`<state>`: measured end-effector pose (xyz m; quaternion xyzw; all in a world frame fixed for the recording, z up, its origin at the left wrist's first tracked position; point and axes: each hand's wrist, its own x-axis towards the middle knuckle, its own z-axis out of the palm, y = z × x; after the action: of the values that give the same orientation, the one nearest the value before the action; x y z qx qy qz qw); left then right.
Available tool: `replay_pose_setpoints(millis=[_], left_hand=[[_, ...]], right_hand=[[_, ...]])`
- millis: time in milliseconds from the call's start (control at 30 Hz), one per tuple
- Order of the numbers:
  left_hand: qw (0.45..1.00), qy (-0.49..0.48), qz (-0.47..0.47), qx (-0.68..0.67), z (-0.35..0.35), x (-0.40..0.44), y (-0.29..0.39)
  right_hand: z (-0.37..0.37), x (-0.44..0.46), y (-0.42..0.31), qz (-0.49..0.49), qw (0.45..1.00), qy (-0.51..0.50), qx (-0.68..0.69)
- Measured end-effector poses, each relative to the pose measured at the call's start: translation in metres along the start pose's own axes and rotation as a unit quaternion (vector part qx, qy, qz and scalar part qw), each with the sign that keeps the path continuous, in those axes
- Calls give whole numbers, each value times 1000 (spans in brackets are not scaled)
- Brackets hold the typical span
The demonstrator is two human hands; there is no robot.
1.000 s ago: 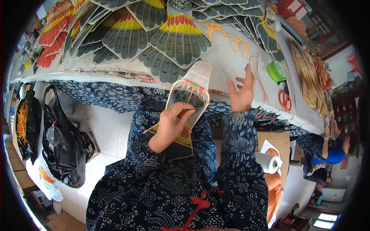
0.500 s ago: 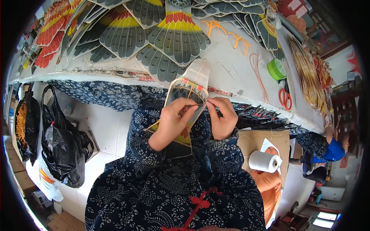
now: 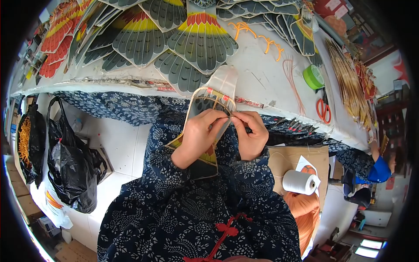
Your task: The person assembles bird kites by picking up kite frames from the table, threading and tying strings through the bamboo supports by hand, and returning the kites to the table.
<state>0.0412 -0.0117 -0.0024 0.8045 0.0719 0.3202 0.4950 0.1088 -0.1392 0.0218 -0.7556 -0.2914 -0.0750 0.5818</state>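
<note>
A framed kite piece [image 3: 203, 105] with a painted feather pattern and a pale translucent end [image 3: 223, 82] leans from my lap against the table edge. Over its upper right part, my left hand [image 3: 200, 133] is closed in a pinch. My right hand [image 3: 251, 134] pinches right beside it, the fingertips of both hands nearly touching at the frame's right side. What sits between the fingertips is too small to make out.
Painted feather pieces [image 3: 203, 43] cover the back of the white table [image 3: 262, 87]. At the right lie orange strips [image 3: 270, 46], pink threads [image 3: 291, 81], green tape [image 3: 313, 77], red-handled scissors [image 3: 323, 111]. A thread spool [image 3: 300, 182] stands at lower right; a person in blue [image 3: 379, 170] is far right.
My right hand came back from above the table and closed beside my left hand. Since then both hands have shifted only slightly, their fingertips drawing closer together.
</note>
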Motion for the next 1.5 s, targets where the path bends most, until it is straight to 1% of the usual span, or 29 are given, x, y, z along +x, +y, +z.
replay_pose_setpoints(millis=[133, 367, 567, 667, 767, 833, 933, 967, 1033, 1067, 1100, 1167, 1200, 1233, 1300, 1333, 1433, 1500], left_hand=[[1000, -6, 22, 16, 1, 0, -2], [996, 14, 53, 63, 2, 2, -4], [996, 19, 56, 69, 4, 1, -7], [996, 24, 54, 62, 3, 3, -4], [998, 51, -30, 15, -1, -1, 5], [998, 49, -23, 17, -3, -5, 3], [998, 53, -8, 18, -6, -11, -7], [999, 19, -38, -20, -8, -14, -10], [989, -50, -99, -94, -10, -18, -15], [989, -49, -99, -94, -10, -19, -17], [982, -68, -120, -127, -12, -18, -15], [962, -106, -163, -192, -16, -16, -13], [962, -105, -163, -191, -17, -15, -14], [953, -113, -175, -220, -19, -14, -16], [932, -130, -199, -275, -23, -10, -18], [932, -129, -199, -272, -24, -9, -17], [892, -114, -249, -359, -28, -5, -14], [886, -111, -266, -364, -29, -4, -17]], right_hand=[[1, 0, 1, 8, 1000, 1, 5], [2, 1, -3, 15, 1000, -5, 10], [3, 2, -1, 5, 1000, -9, 9], [4, 1, -4, 25, 1000, -9, 3], [6, 0, -12, -3, 999, -8, -34], [9, -2, -13, -12, 999, -5, -50], [15, -1, -10, -16, 1000, 11, 19], [15, -2, -7, -16, 1000, 11, 19], [14, -6, 3, 30, 994, 1, 108], [13, -7, 4, 53, 987, -4, 152], [12, -9, 4, 53, 987, -4, 153], [10, -14, 1, 82, 976, -21, 199], [10, -15, -1, 95, 970, -30, 222], [9, -17, -4, 95, 970, -31, 223], [9, -21, -10, 68, 982, -78, 159], [9, -21, -13, 54, 985, -101, 127], [12, -23, -17, 33, 990, -99, 95], [13, -25, -17, 25, 992, -98, 81]])
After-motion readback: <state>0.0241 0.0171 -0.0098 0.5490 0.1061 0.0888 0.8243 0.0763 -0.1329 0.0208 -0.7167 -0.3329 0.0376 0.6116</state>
